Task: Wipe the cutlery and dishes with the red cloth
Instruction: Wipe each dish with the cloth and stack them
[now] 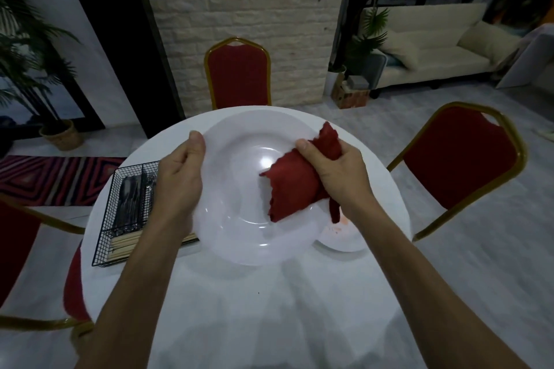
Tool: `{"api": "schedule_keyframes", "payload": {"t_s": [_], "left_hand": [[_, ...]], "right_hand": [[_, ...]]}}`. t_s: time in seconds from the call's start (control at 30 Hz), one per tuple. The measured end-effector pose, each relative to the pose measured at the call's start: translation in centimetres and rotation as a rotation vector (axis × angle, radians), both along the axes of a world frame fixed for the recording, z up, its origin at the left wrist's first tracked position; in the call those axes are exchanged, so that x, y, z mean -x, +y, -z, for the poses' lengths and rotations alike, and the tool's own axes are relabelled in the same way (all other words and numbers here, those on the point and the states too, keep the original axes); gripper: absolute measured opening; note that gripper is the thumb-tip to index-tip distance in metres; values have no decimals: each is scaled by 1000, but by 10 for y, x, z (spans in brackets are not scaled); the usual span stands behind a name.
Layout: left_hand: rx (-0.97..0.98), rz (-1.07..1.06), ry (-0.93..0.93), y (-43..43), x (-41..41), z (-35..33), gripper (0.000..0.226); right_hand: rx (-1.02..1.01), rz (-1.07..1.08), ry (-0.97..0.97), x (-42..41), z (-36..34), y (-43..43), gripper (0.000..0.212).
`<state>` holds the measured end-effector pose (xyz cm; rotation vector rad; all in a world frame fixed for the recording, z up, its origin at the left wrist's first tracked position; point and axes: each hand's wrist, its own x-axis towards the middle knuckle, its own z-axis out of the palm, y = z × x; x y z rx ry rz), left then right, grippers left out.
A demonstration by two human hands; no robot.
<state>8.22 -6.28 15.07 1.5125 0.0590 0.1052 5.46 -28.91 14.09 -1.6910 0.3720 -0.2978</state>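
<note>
A large white deep plate [236, 186] is held up above the round table, tilted toward me. My left hand [180, 177] grips its left rim, thumb on top. My right hand [332, 171] holds the bunched red cloth [292, 189] and presses it against the right side of the plate's inner surface. A black wire caddy [126, 210] on the table's left holds dark cutlery and wooden chopsticks.
The table wears a white tablecloth [239, 308]. Another white plate [341, 238] lies under my right wrist. Red chairs with gold frames stand behind [238, 75], to the right [455, 159] and to the left [18, 234]. A sofa stands at the far right.
</note>
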Motion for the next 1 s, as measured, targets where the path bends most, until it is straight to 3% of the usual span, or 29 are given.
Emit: {"api": "schedule_keyframes", "payload": {"t_s": [0.17,0.3,0.33,0.4,0.63,0.77,0.87,1.0], "left_hand": [[195,-118,71,-11,1,15,35],[304,23,273,-8,0,33,67],[315,69,298,-6,-1,33,59],[237,220,303,-1,-2,28,41],[-230,616,320,1,-2,9,49],[-269,588,156,-16,4,-3,31],[-247,548,83,-15,3,1,31],[-82,365,134,-7,2,11,32]], "right_hand": [[-274,36,200,15,26,17,41],[-219,9,299,17,33,3,48],[-192,-4,296,18,33,-3,48],[-106,-44,291,19,28,-15,49],[298,-403,269,16,-13,-29,29],[451,-484,267,6,-23,-24,26],[399,-491,225,3,-27,-25,21],[255,-361,114,-1,-26,-22,25]]}}
